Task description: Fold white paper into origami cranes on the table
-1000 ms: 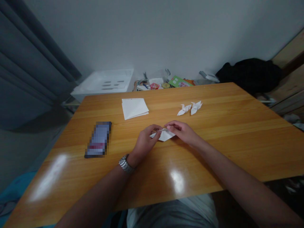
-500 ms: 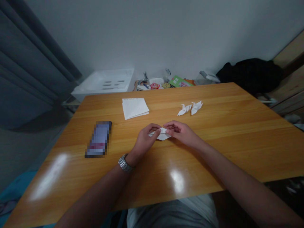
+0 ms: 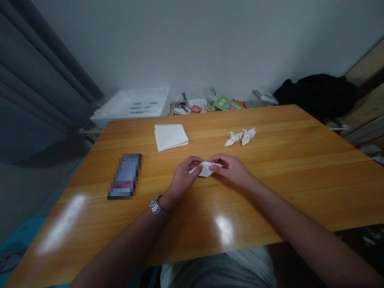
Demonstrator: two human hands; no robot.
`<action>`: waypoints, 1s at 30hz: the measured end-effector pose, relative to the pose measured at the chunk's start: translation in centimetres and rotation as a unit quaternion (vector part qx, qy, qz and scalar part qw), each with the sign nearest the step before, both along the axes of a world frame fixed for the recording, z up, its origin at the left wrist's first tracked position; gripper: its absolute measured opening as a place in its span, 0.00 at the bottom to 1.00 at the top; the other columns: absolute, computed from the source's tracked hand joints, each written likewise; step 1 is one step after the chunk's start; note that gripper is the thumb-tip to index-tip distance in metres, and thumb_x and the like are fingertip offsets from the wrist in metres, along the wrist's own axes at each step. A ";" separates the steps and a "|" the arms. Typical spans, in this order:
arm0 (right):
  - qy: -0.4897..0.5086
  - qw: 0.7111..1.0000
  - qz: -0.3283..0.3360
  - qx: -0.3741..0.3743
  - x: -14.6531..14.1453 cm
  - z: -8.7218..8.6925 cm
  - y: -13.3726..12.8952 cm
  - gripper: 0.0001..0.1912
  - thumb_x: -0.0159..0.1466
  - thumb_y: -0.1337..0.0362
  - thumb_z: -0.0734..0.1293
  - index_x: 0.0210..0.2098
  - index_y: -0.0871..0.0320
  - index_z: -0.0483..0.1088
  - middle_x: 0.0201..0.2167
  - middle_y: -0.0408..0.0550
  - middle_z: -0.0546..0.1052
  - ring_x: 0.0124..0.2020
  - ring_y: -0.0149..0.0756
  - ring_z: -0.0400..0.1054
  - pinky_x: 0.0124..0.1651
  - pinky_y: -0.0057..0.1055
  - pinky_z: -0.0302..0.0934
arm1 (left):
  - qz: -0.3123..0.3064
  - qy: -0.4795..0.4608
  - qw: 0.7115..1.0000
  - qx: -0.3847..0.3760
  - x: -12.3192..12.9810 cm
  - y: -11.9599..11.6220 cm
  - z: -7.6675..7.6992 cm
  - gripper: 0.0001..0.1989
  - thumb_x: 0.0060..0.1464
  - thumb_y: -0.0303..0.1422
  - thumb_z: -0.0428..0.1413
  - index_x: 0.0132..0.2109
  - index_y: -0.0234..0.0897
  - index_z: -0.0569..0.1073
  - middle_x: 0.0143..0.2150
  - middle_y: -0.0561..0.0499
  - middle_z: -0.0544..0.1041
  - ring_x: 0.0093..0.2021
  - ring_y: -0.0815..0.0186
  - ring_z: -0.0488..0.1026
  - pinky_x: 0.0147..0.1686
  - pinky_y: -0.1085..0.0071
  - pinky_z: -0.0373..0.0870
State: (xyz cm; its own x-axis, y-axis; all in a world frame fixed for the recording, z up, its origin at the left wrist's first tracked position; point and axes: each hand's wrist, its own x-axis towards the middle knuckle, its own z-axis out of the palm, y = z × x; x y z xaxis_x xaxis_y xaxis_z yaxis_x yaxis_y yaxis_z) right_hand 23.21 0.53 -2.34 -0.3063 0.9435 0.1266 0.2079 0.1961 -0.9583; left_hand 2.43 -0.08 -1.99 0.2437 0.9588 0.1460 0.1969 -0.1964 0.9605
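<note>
A small piece of folded white paper (image 3: 205,169) is held between my two hands, low over the middle of the table. My left hand (image 3: 186,176) pinches its left side, thumb on the near face and fingers curled behind. On the right side my right hand (image 3: 230,167) grips it the same way, the thumb pressing near the paper's centre. Parts of the paper are hidden under the fingers. Beyond my right hand lie two folded paper cranes, a left one (image 3: 233,139) and a right one (image 3: 248,136).
A stack of lined paper sheets (image 3: 171,137) lies behind my left hand. To the left rests a phone (image 3: 125,176) with a blurred screen. Past the wooden table's (image 3: 300,160) far edge are a white plastic tray (image 3: 132,104), a green booklet (image 3: 226,103) and a black cloth heap (image 3: 318,96).
My right fingers have shifted slightly on the paper, and its right end now shows between thumb and fingers. The left hand looks almost unmoved.
</note>
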 end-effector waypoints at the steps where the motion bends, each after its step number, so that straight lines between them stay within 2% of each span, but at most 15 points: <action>1: -0.011 1.000 0.000 0.011 0.0 0.1 -0.1 0.13 0.63 0.57 0.70 0.44 0.57 0.76 0.42 0.51 0.81 0.42 0.41 0.74 0.47 0.37 0.67 | -0.004 0.000 1.000 -0.005 0.0 0.0 0.0 0.10 0.59 0.36 0.58 0.44 0.35 0.75 0.40 0.47 0.80 0.39 0.64 0.78 0.40 0.69 0.75; 7: -0.052 0.998 0.002 0.043 0.0 0.9 -0.6 0.11 0.63 0.59 0.69 0.43 0.55 0.77 0.42 0.49 0.81 0.43 0.42 0.74 0.48 0.37 0.66 | -0.015 0.002 1.000 -0.021 0.0 0.0 -0.3 0.14 0.58 0.43 0.59 0.39 0.35 0.77 0.35 0.48 0.80 0.35 0.64 0.77 0.36 0.71 0.74; 14: 0.032 0.999 -0.019 -0.019 0.1 0.2 -0.1 0.19 0.59 0.55 0.74 0.46 0.57 0.75 0.41 0.49 0.80 0.39 0.39 0.74 0.43 0.35 0.68 | 0.021 -0.013 1.000 -0.020 0.0 0.0 -0.1 0.15 0.58 0.43 0.59 0.37 0.34 0.76 0.33 0.49 0.78 0.33 0.66 0.74 0.32 0.73 0.71; 18: 0.077 0.997 -0.005 -0.032 0.3 0.2 0.0 0.20 0.59 0.56 0.74 0.48 0.56 0.75 0.43 0.51 0.80 0.43 0.40 0.75 0.49 0.38 0.68 | 0.045 -0.043 0.998 -0.021 0.0 0.2 0.0 0.14 0.58 0.42 0.60 0.37 0.34 0.75 0.34 0.49 0.78 0.35 0.66 0.75 0.35 0.72 0.72; 22: 0.081 0.996 -0.017 -0.014 0.5 0.6 -0.1 0.16 0.61 0.55 0.73 0.47 0.54 0.78 0.48 0.51 0.81 0.47 0.41 0.75 0.55 0.41 0.67 | 0.051 -0.038 0.998 -0.023 0.0 0.2 0.1 0.14 0.57 0.43 0.59 0.37 0.35 0.75 0.35 0.49 0.78 0.36 0.65 0.75 0.36 0.71 0.73; 26: 0.076 0.996 -0.041 -0.004 0.4 0.8 -0.1 0.15 0.62 0.55 0.72 0.45 0.54 0.80 0.48 0.51 0.81 0.50 0.43 0.75 0.57 0.43 0.66 | 0.046 -0.042 0.998 -0.029 0.0 0.1 0.1 0.14 0.57 0.43 0.60 0.37 0.35 0.75 0.35 0.49 0.79 0.36 0.65 0.76 0.37 0.71 0.73; 30: 0.102 0.992 -0.068 -0.043 0.2 0.5 0.0 0.15 0.61 0.54 0.72 0.44 0.54 0.81 0.47 0.51 0.82 0.48 0.43 0.76 0.55 0.43 0.67 | 0.034 -0.053 0.997 -0.040 0.1 0.1 0.0 0.13 0.56 0.42 0.61 0.37 0.35 0.75 0.35 0.49 0.79 0.35 0.65 0.76 0.37 0.71 0.73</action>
